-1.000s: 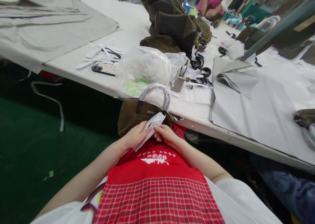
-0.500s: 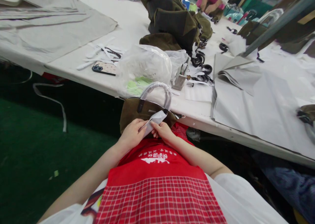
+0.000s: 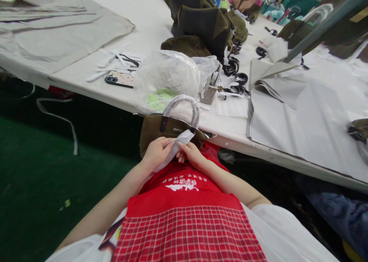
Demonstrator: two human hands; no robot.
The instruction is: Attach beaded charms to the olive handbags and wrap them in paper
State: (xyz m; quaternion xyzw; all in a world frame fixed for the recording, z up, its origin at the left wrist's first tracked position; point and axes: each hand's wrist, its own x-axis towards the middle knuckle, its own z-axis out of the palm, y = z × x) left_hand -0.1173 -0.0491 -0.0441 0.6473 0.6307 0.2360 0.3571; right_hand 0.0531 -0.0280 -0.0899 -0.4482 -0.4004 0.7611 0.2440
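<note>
Brown bag [image 3: 151, 133] at table's [image 3: 230, 127] near edge | left hand [image 3: 156, 152], right hand [image 3: 190, 153] each pinching white strip [image 3: 186, 136] before bag | likely best: strip flat, thumbs pressing evenly, bag steadied against edge.

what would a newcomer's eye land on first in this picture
The bright red apron with a checked lower half fills the bottom middle. Just above, the left hand and right hand pinch a pale, thin strip in front of a brown fabric handbag at the edge of a white table. Olive-and-black fabric bags are heaped farther back on it.
</note>
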